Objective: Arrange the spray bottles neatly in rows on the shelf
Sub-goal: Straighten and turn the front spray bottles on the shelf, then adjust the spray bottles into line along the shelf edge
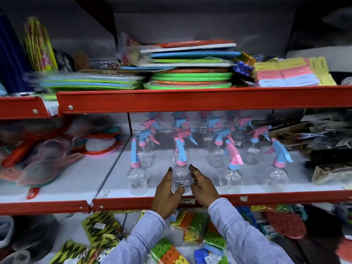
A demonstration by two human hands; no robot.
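Several clear spray bottles with pink and blue trigger heads stand in rows on the white middle shelf (209,189). The front row holds one bottle at the left (138,180), one in the middle (181,178), and two more to the right (231,180) (276,178). My left hand (167,193) cups the middle front bottle, fingers on its left side and thumb across its front. My right hand (202,189) is at the bottle's right side with its fingers apart, barely touching it. Further bottles (217,155) stand upright behind, the rearmost partly hidden under the upper shelf.
Red shelf edges (190,101) run above and below the bottles. Stacked coloured mats and plates (190,77) sit on the upper shelf. Plastic scoops (45,168) lie on the left bay and dark packets (331,159) crowd the right end. Bagged items (192,227) fill the lower shelf.
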